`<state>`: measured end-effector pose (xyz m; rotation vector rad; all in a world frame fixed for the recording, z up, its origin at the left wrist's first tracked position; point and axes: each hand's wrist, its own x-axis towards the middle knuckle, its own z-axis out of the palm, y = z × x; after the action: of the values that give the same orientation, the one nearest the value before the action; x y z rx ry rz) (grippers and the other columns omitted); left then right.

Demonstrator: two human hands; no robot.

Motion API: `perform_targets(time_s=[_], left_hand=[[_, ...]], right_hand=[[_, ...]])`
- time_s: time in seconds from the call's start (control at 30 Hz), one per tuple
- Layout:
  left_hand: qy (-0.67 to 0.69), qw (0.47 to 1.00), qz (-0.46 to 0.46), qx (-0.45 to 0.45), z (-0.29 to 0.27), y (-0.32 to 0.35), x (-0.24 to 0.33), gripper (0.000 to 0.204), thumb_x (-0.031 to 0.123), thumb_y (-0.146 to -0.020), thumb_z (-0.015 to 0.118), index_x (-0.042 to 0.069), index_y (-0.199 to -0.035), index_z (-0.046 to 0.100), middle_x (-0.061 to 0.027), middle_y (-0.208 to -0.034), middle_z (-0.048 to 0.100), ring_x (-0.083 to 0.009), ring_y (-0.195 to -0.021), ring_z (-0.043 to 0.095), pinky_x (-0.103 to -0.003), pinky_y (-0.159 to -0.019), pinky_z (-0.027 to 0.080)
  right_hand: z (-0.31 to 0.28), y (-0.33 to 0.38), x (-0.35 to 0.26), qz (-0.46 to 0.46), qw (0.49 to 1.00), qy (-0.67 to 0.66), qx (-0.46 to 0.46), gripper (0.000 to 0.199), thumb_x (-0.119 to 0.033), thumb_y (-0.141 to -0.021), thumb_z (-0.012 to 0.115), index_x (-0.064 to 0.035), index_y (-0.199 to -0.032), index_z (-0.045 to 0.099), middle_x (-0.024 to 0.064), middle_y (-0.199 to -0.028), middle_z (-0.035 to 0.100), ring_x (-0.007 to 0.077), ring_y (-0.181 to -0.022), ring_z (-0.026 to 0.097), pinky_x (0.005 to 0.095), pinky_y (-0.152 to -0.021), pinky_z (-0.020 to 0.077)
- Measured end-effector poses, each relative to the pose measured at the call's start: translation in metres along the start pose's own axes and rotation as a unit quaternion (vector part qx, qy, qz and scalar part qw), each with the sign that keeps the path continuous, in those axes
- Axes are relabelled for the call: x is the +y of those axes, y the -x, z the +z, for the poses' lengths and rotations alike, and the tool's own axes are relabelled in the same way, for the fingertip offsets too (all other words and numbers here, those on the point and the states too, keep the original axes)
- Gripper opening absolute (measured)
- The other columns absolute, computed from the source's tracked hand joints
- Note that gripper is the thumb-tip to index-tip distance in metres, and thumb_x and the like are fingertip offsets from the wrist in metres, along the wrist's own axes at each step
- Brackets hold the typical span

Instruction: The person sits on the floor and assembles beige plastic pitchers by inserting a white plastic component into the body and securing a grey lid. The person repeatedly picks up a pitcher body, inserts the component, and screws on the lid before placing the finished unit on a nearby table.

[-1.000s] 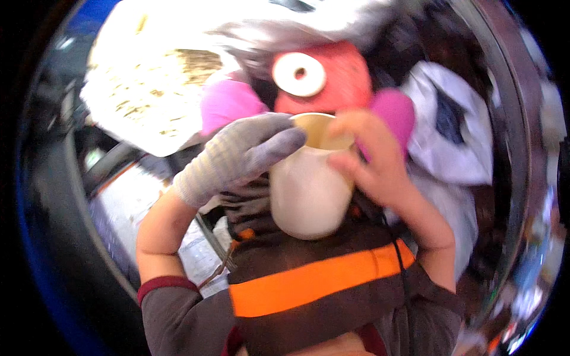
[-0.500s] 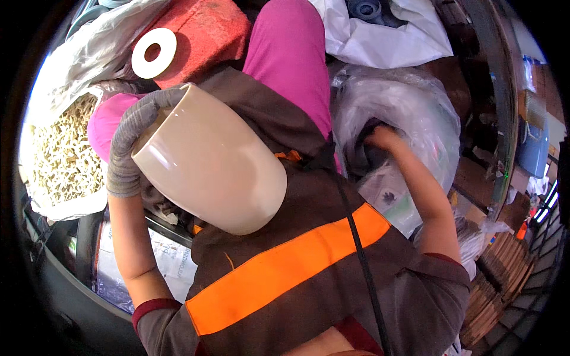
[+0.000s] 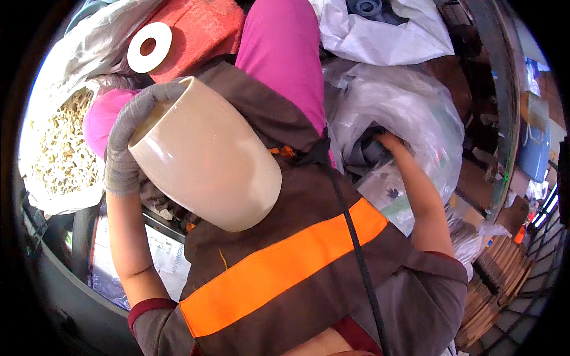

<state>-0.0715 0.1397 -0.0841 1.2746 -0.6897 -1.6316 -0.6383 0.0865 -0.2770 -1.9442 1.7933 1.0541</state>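
A glossy cream ceramic pot (image 3: pixel 211 160) lies tilted across my lap, its mouth toward the upper left and its rounded base toward my apron. My left hand (image 3: pixel 133 127), in a grey knit glove, curls over the rim, with the fingers reaching into the mouth. On the right, my bare right hand (image 3: pixel 389 142) reaches into the mouth of a clear plastic bag (image 3: pixel 421 107). Dark grey pieces (image 3: pixel 362 151) show inside beside it. Its fingertips are hidden among them, so I cannot tell whether they grip anything.
A white ring (image 3: pixel 149 47) rests on a red padded block (image 3: pixel 202 35) ahead. At left stands a sack of small pale curled pieces (image 3: pixel 62 154). A white sack (image 3: pixel 386 38) with grey rolls lies at the far right. Flattened cardboard (image 3: pixel 496 285) is stacked at the right.
My right hand has shifted slightly within the bag, and more of the grey pieces now shows. The left hand keeps its hold on the pot, and the view has shifted slightly.
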Motion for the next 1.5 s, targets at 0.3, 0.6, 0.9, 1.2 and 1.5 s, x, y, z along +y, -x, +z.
perform_targets(time_s=[0.3,0.6,0.9,1.2,1.5], left_hand=[[0.111,0.992,-0.045,-0.032,-0.001,-0.003,-0.004,0.043,0.034,-0.089,0.05,0.0,-0.115,0.058,-0.0125,-0.112,0.061,-0.0201,-0.099,0.061,-0.031,-0.087,0.048],[0.037,0.994,0.009,-0.101,-0.002,-0.017,-0.005,0.043,0.032,-0.085,0.049,-0.002,-0.108,0.062,-0.0122,-0.115,0.061,-0.0207,-0.104,0.058,-0.032,-0.094,0.043],[0.322,0.937,0.016,-0.132,-0.003,-0.013,-0.03,0.061,0.048,-0.088,0.057,0.0,-0.125,0.05,-0.0119,-0.117,0.059,-0.0192,-0.108,0.057,-0.034,-0.096,0.044],[0.414,0.907,0.028,-0.066,0.004,-0.002,-0.034,0.062,0.055,-0.089,0.053,0.004,-0.124,0.051,-0.0084,-0.114,0.061,-0.0158,-0.102,0.059,-0.032,-0.091,0.048],[0.371,0.926,0.013,-0.066,0.015,-0.012,-0.028,0.051,0.049,-0.09,0.055,0.007,-0.12,0.054,-0.0052,-0.111,0.062,-0.0124,-0.097,0.061,-0.028,-0.086,0.051]], right_hand=[[0.005,-0.004,0.023,0.102,0.789,-0.595,-0.114,0.033,-0.034,-0.085,0.062,-0.0015,-0.09,0.059,0.0075,-0.079,0.062,0.0172,-0.089,0.06,0.0332,-0.08,0.0447],[-0.269,0.167,-0.118,-0.238,0.917,-0.212,0.241,0.048,-0.036,-0.085,0.064,-0.0018,-0.117,0.056,0.0096,-0.085,0.064,0.0191,-0.077,0.062,0.033,-0.073,0.0484],[-0.3,0.148,-0.234,-0.275,0.557,-0.783,0.036,0.048,-0.03,-0.097,0.046,-0.0109,-0.139,0.037,-0.0036,-0.066,0.03,0.0037,-0.044,0.03,0.0197,-0.039,0.0233],[-0.292,0.141,-0.271,-0.244,0.597,-0.76,-0.072,0.042,-0.03,-0.097,0.046,-0.0114,-0.135,0.044,-0.0046,-0.064,0.032,0.0027,-0.042,0.028,0.0196,-0.038,0.0225],[-0.288,0.147,-0.25,-0.246,0.608,-0.755,-0.016,0.039,-0.025,-0.098,0.046,-0.0095,-0.133,0.047,-0.0046,-0.064,0.032,0.0023,-0.044,0.031,0.0188,-0.039,0.0238]])
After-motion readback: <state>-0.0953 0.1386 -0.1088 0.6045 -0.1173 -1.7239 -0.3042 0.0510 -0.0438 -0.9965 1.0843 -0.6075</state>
